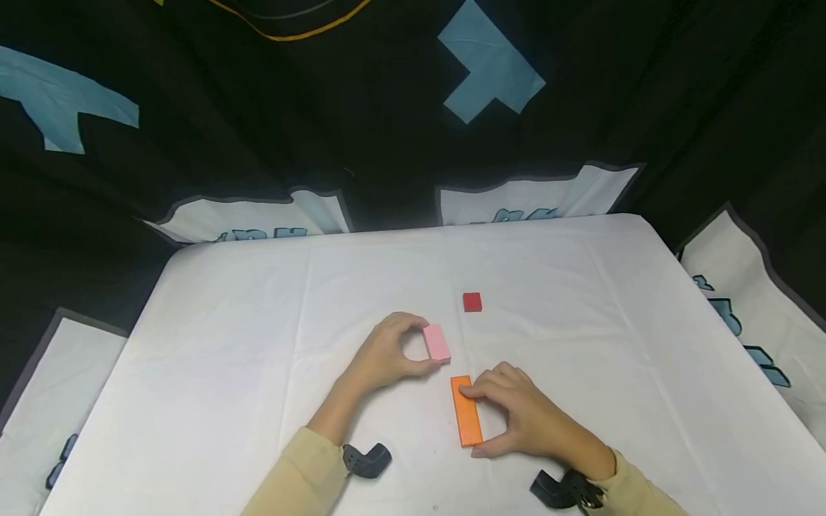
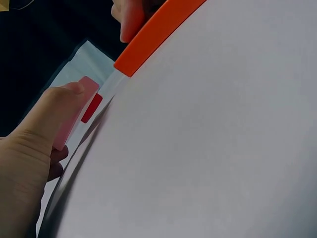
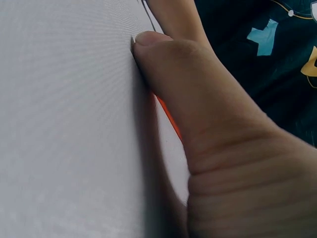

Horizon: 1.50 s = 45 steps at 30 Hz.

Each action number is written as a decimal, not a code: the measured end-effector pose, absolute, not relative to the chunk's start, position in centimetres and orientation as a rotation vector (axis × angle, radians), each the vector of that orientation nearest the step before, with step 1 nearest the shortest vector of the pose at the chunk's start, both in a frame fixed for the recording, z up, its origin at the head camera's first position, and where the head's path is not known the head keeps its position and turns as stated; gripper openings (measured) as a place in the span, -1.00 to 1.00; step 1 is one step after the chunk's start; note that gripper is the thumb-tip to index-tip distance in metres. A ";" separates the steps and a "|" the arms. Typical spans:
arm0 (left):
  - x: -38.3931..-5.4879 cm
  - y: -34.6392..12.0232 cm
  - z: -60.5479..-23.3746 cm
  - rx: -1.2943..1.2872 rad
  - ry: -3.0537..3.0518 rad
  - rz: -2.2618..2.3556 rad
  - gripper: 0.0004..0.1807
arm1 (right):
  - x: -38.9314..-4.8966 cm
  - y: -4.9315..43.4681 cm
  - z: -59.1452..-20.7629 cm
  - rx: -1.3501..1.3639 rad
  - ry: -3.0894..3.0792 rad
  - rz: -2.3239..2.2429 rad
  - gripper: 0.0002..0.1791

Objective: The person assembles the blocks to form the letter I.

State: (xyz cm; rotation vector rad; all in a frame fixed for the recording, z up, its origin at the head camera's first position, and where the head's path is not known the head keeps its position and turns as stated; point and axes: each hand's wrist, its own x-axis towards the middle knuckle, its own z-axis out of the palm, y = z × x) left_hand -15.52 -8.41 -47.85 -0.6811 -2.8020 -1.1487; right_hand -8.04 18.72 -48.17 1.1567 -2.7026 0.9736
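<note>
Through the head camera I see the left hand (image 1: 390, 352) with its fingers pinching a pink block (image 1: 437, 343), the right hand (image 1: 519, 412) gripping a nearby orange block (image 1: 467, 417), and a red block (image 1: 472, 302) farther off on the worktop (image 1: 219, 344).

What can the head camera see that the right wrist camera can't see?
Only the head view shows the pink block, the red block and the beige sleeves.

Only the right wrist view shows close-up skin creases by the thumb of the right hand, and a white dot on a yellow line.

Both show that hand, the orange block (just a sliver in the wrist view), the white cloth and the dark curtain.
</note>
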 end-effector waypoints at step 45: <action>-15.8 -7.4 -47.6 -0.884 -2.910 -1.035 -0.33 | -8.1 18.7 -48.5 1.174 -2.642 0.993 -0.26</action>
